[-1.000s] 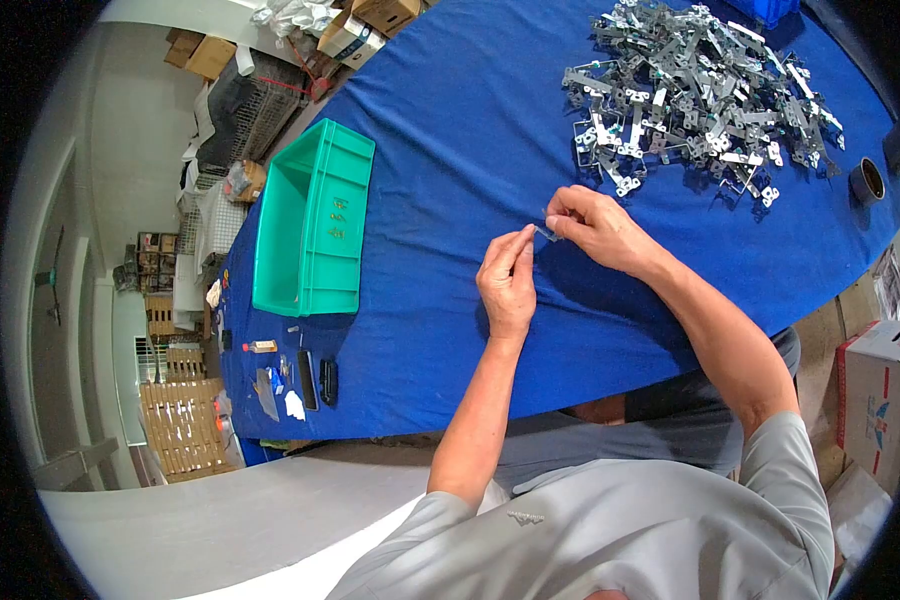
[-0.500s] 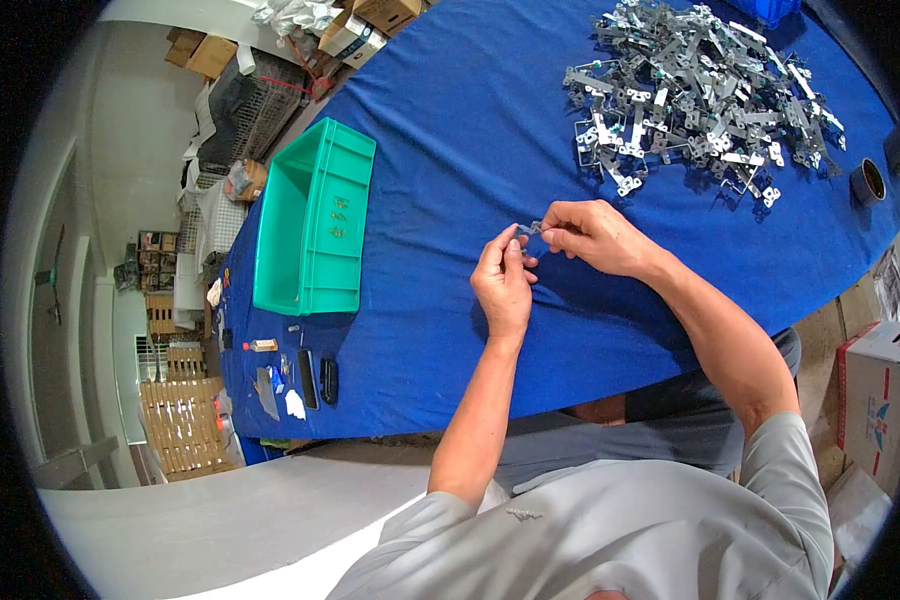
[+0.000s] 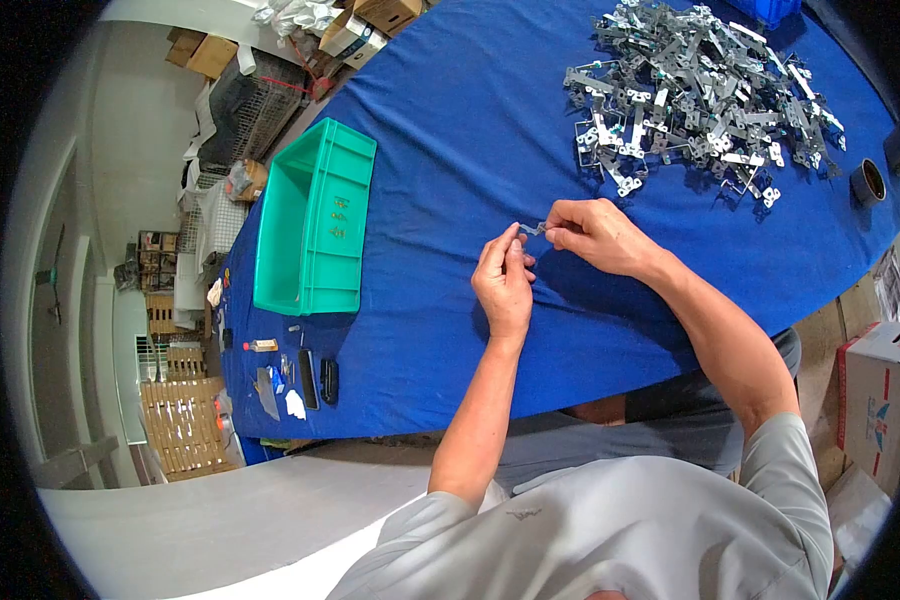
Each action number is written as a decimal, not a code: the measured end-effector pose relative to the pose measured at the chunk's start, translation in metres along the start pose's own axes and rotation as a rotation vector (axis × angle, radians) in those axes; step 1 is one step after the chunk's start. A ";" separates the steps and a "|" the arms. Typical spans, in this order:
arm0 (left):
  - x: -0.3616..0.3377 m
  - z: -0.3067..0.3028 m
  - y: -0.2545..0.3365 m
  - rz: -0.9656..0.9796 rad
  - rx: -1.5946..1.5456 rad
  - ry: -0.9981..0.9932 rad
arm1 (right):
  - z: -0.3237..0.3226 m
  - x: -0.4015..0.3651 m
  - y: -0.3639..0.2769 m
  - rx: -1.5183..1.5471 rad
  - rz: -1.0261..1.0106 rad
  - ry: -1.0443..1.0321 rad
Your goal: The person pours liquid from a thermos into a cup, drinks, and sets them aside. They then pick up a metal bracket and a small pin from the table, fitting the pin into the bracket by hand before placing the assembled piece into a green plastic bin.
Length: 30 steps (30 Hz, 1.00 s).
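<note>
Between my two hands is a small metal piece, thin and silvery, mostly covered by fingers. My left hand pinches its left end with fingertips and thumb. The right end is pinched by my right hand, its fingers curled. Both hands are just above the blue cloth. Beyond them, at the upper right, lies a big heap of metal brackets, some with small green parts.
A green crate stands on the left. Near it lie a small bottle, a black case and small tools. A round tin is at the far right. A cardboard box stands beyond the table's right edge.
My hands have drawn slightly apart at the fingertips, and more of the metal piece shows between them. The fingers of my left hand are closer together.
</note>
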<state>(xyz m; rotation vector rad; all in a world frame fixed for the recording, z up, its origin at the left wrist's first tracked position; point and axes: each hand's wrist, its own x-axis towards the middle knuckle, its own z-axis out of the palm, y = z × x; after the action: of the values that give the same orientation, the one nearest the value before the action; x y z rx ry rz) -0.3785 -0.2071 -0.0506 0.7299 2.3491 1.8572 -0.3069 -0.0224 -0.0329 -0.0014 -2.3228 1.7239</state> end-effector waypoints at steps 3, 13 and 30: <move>0.000 0.000 0.003 0.016 0.036 -0.004 | -0.002 -0.001 -0.001 -0.046 0.002 0.009; 0.000 0.001 0.006 0.083 0.101 -0.019 | 0.005 0.000 0.005 0.093 -0.004 0.156; 0.000 0.002 0.005 -0.095 -0.019 0.026 | -0.003 0.001 -0.006 0.218 0.126 0.035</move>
<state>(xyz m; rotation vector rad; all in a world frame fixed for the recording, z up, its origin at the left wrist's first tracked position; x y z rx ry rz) -0.3761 -0.2047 -0.0463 0.5850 2.3337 1.8584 -0.3068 -0.0209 -0.0266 -0.1402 -2.1400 2.0140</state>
